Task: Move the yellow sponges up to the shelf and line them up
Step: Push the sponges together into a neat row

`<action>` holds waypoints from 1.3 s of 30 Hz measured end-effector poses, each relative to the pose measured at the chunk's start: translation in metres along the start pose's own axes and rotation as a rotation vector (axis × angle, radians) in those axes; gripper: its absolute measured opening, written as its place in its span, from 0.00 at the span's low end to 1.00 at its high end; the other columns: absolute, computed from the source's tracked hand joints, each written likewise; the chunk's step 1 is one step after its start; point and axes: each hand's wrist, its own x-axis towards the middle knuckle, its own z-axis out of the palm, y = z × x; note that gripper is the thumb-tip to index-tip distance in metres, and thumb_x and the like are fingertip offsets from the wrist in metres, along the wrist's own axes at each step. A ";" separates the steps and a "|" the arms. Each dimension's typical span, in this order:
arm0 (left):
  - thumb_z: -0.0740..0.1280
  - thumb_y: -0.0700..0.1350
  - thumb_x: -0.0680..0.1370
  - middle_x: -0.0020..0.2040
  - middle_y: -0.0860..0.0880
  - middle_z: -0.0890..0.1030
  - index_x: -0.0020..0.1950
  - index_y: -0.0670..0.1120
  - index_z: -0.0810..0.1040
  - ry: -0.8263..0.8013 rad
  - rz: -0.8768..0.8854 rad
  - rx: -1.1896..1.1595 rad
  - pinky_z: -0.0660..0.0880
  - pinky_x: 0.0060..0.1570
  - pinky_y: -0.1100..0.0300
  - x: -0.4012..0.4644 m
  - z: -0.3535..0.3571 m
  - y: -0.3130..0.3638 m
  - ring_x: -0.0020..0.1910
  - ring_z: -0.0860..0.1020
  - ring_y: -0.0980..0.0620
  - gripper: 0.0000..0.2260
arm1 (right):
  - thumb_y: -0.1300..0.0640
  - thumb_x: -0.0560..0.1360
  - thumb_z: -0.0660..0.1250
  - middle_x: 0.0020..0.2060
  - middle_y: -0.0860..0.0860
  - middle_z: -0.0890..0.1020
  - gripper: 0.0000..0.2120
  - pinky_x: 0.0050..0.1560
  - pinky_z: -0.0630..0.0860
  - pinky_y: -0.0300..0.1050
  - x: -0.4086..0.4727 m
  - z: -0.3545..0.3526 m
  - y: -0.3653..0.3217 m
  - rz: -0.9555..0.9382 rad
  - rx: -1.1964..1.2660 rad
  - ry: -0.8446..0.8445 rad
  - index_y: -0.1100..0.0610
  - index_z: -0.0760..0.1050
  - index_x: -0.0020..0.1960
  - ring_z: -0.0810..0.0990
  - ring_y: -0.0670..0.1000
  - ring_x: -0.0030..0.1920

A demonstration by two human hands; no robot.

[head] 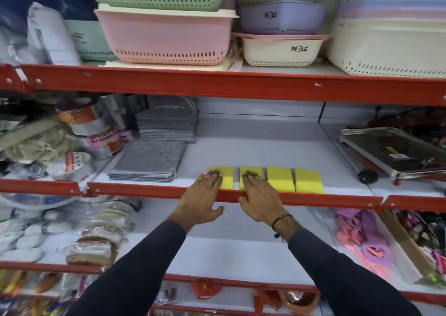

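Note:
Several yellow sponges lie in a row along the front edge of the middle shelf [241, 146]. My left hand [200, 202] rests flat, fingers together, on the leftmost sponge [228, 178]. My right hand [261, 200] lies flat on the second sponge [253, 171]. The third sponge [280, 179] and the rightmost sponge [309, 180] sit untouched to the right. Both hands press on top of the sponges with fingers extended, not wrapped around them. Small gaps separate the sponges.
Folded grey cloths [149, 161] lie left of the sponges, with tape rolls [96, 132] beyond. A metal tray on wheels [391, 149] sits at the right. Plastic baskets [164, 35] fill the shelf above. The red shelf rail [337, 198] runs in front.

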 end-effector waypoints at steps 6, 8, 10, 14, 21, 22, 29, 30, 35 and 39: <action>0.64 0.57 0.82 0.85 0.40 0.60 0.86 0.40 0.52 0.050 -0.066 -0.151 0.44 0.84 0.54 0.004 -0.003 0.008 0.85 0.58 0.44 0.39 | 0.50 0.81 0.61 0.82 0.60 0.62 0.34 0.83 0.57 0.50 -0.004 0.006 -0.023 0.030 0.047 0.038 0.64 0.58 0.82 0.58 0.56 0.84; 0.65 0.56 0.82 0.85 0.40 0.61 0.87 0.41 0.49 0.054 -0.075 -0.157 0.46 0.84 0.53 0.004 -0.003 0.011 0.85 0.59 0.44 0.41 | 0.51 0.81 0.61 0.82 0.60 0.62 0.33 0.83 0.57 0.50 -0.003 0.005 -0.029 0.050 0.067 0.041 0.64 0.58 0.81 0.58 0.56 0.84; 0.65 0.55 0.82 0.84 0.40 0.62 0.87 0.42 0.47 0.060 -0.080 -0.160 0.48 0.84 0.52 0.006 -0.006 0.015 0.84 0.60 0.43 0.41 | 0.53 0.81 0.61 0.82 0.61 0.62 0.32 0.83 0.58 0.50 -0.001 0.002 -0.034 0.063 0.090 0.031 0.65 0.59 0.81 0.59 0.57 0.84; 0.62 0.49 0.82 0.82 0.40 0.65 0.87 0.43 0.43 0.079 -0.086 -0.143 0.49 0.84 0.51 0.005 -0.010 0.016 0.83 0.61 0.42 0.40 | 0.57 0.80 0.60 0.82 0.57 0.64 0.30 0.75 0.68 0.53 -0.001 -0.009 -0.030 0.121 0.235 0.009 0.60 0.60 0.81 0.64 0.57 0.81; 0.62 0.48 0.82 0.82 0.40 0.66 0.87 0.43 0.41 0.097 -0.065 -0.160 0.49 0.85 0.50 0.005 -0.012 0.014 0.83 0.61 0.43 0.40 | 0.43 0.82 0.59 0.81 0.65 0.62 0.37 0.82 0.56 0.57 -0.012 -0.021 0.035 0.345 0.143 0.128 0.63 0.53 0.83 0.60 0.63 0.82; 0.63 0.48 0.82 0.82 0.40 0.66 0.87 0.43 0.41 0.095 -0.067 -0.156 0.49 0.85 0.50 0.005 -0.011 0.014 0.83 0.61 0.43 0.41 | 0.43 0.82 0.58 0.80 0.66 0.63 0.37 0.82 0.57 0.57 -0.016 -0.018 0.040 0.356 0.128 0.106 0.65 0.54 0.82 0.61 0.63 0.81; 0.66 0.50 0.80 0.82 0.40 0.66 0.87 0.44 0.43 0.116 -0.061 -0.135 0.49 0.84 0.49 0.004 -0.002 0.015 0.83 0.62 0.42 0.43 | 0.43 0.82 0.57 0.81 0.65 0.63 0.37 0.82 0.59 0.55 -0.027 -0.001 0.031 0.301 0.051 0.074 0.67 0.56 0.81 0.61 0.60 0.82; 0.66 0.51 0.80 0.82 0.40 0.65 0.87 0.44 0.43 0.118 -0.063 -0.124 0.48 0.84 0.50 0.004 -0.001 0.015 0.83 0.61 0.42 0.43 | 0.43 0.82 0.56 0.81 0.64 0.62 0.37 0.82 0.58 0.54 -0.027 -0.001 0.031 0.301 0.051 0.071 0.68 0.56 0.81 0.60 0.60 0.82; 0.64 0.56 0.82 0.85 0.39 0.58 0.87 0.42 0.42 0.083 -0.082 -0.073 0.45 0.84 0.49 0.002 0.001 0.021 0.85 0.56 0.41 0.44 | 0.44 0.83 0.54 0.82 0.64 0.60 0.37 0.83 0.57 0.52 -0.024 -0.001 0.023 0.312 0.069 0.043 0.68 0.54 0.82 0.58 0.59 0.83; 0.62 0.58 0.83 0.87 0.38 0.50 0.86 0.40 0.44 0.003 -0.113 0.000 0.44 0.85 0.46 0.001 0.001 0.029 0.87 0.49 0.40 0.42 | 0.44 0.83 0.52 0.82 0.65 0.58 0.37 0.84 0.56 0.53 -0.017 0.000 0.010 0.319 0.064 0.026 0.68 0.52 0.82 0.56 0.60 0.84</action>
